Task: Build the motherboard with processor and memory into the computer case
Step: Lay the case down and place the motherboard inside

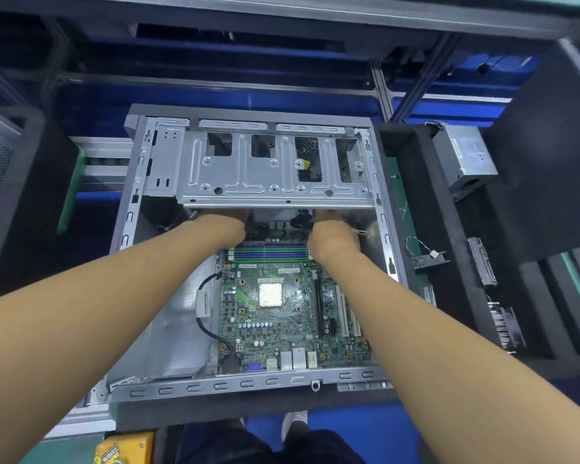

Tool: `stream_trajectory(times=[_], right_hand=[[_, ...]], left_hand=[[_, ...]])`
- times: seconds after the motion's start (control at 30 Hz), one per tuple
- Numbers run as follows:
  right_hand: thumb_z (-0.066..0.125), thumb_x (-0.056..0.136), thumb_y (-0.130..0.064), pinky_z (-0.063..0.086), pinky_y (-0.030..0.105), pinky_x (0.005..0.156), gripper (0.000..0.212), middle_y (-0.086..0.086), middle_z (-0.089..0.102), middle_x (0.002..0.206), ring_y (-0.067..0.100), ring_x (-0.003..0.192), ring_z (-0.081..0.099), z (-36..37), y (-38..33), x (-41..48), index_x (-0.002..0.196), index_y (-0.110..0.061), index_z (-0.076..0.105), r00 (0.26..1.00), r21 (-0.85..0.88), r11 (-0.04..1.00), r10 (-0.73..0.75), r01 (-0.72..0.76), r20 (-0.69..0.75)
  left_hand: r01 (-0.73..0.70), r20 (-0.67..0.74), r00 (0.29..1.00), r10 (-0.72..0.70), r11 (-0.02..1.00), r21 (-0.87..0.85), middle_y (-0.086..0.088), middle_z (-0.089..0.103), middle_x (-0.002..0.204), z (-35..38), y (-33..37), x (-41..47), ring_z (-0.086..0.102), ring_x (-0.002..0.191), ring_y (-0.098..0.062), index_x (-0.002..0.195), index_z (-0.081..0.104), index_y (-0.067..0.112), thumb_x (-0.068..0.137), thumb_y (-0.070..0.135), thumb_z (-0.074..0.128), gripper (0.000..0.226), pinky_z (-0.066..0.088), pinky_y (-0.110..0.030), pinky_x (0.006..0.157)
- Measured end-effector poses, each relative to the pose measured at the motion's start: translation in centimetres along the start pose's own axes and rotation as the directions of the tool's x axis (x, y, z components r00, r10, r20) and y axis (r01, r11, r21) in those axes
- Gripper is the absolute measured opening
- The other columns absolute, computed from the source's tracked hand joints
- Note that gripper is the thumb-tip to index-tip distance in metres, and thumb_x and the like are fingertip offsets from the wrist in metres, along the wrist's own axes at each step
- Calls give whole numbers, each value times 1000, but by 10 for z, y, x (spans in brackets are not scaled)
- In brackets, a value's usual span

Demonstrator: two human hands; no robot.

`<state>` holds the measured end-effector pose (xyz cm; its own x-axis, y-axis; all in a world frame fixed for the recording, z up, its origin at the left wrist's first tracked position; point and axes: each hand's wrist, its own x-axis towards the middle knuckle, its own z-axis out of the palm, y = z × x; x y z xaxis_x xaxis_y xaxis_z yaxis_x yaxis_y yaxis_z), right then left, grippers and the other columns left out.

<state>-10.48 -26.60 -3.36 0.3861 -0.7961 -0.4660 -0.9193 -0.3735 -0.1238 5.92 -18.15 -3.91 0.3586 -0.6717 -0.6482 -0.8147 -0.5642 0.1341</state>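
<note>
A green motherboard [278,316] lies inside the open grey computer case [248,385]. Its silver processor [271,294] sits in the socket, and memory sticks [271,252] fill the blue and green slots at the board's far edge. My left hand [226,226] and my right hand [332,229] both reach to that far edge. Their fingers disappear under the metal drive cage [272,175], so I cannot see what they touch. A black cable [208,326] runs along the board's left side.
A power supply unit [466,159] lies on black foam at the right, near a heatsink [506,326] and a loose wired part [429,256]. Other dark cases stand left and right. A yellow device [124,448] sits at the bench's near edge.
</note>
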Motion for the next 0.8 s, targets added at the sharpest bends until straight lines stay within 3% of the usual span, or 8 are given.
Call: stream_trajectory(times=[0.13,0.2,0.27,0.33,0.4,0.5,0.63,0.8], right_hand=[[58,94,-6,53,44,84,54,16,46,142,38,126,53,0,0,-7,144,-8,37,999,-74,996,-48,48,-1],[55,97,-10,50,44,89,45,20,52,135,39,122,55,-4,-3,-11,139,-5,41,998,-66,996,-60,61,13],[49,101,-16,46,41,90,15,15,65,99,34,104,63,-5,-10,-16,104,-5,59,996,-39,996,-86,85,-11],[45,103,-23,44,39,91,36,3,57,70,27,79,60,-4,-26,-24,69,-12,52,985,-37,992,-124,120,-118],[41,104,-28,42,39,92,40,8,69,87,31,88,63,-1,-44,-28,80,-9,66,982,115,984,-117,135,-149],[38,106,-26,41,39,94,42,19,70,114,37,110,62,6,-54,-22,105,-2,72,993,312,945,-78,101,-86],[40,105,-28,37,42,99,42,22,68,112,39,112,57,15,-45,-22,104,1,70,989,363,928,-34,86,-147],[39,105,-32,36,44,99,38,22,60,120,37,114,47,24,-44,-29,118,-3,59,993,319,940,-114,120,-36]], left_hand=[[17,-81,997,-18,1000,-9,-5,59,90,2,-3,6,54,72,-21,101,52,15,98,20,44,10,45,-31,64],[9,-84,996,-12,999,-38,-6,61,85,4,-5,8,55,66,-20,95,56,14,99,24,43,17,43,-26,55],[-51,-151,988,41,997,-62,-5,61,79,9,-1,7,54,61,-19,91,57,15,100,32,42,25,40,-24,50],[-119,-238,966,101,991,-63,-7,64,96,13,9,6,57,72,-23,101,59,17,98,34,47,22,45,-28,60],[-144,-217,967,136,989,-20,-10,63,109,18,19,6,52,77,-23,89,54,23,94,29,51,8,43,-31,69],[-115,-205,973,106,993,-35,-9,64,113,23,23,9,52,86,-23,73,44,27,91,28,50,19,43,-32,81],[-133,-282,956,77,974,-183,-7,54,139,29,14,15,46,129,-28,127,57,26,97,40,44,35,30,-43,110],[-148,-314,949,34,926,-348,-7,66,118,31,16,10,58,110,-29,108,66,17,97,29,50,23,41,-33,93]])
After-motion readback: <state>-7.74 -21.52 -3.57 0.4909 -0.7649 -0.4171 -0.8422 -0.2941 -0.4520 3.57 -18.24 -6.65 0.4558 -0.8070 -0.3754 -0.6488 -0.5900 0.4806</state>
